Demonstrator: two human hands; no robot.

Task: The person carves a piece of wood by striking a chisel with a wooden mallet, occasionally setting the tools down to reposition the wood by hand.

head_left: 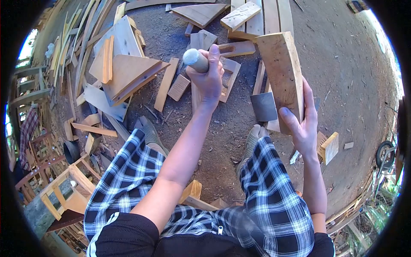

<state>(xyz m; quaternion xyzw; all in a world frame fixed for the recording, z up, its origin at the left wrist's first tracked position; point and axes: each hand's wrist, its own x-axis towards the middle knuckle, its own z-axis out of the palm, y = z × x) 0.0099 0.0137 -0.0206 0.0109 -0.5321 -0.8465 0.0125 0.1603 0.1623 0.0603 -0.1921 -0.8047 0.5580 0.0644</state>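
Observation:
My left hand (208,79) is closed around a thick round wooden handle (196,61) with a pale rounded end toward me. The rest of that tool is hidden, so its kind does not show. On the other side, my right hand (303,124) grips a long, thick wooden block (280,70) near its lower end, thumb on the face and fingers behind the right edge. The block is tilted upright. A square metal plate (263,107) shows beside the block's lower left; what joins it is hidden. Below my left hand lie a small wood block (179,88) and a curved wood strip (166,85).
Wood offcuts and a stacked wedge of boards (128,77) lie on the dirt floor to the left. Planks (272,17) lie ahead. A wood piece (329,147) sits right of my right wrist. A wooden frame (70,188) stands at lower left, a wheel (385,155) far right.

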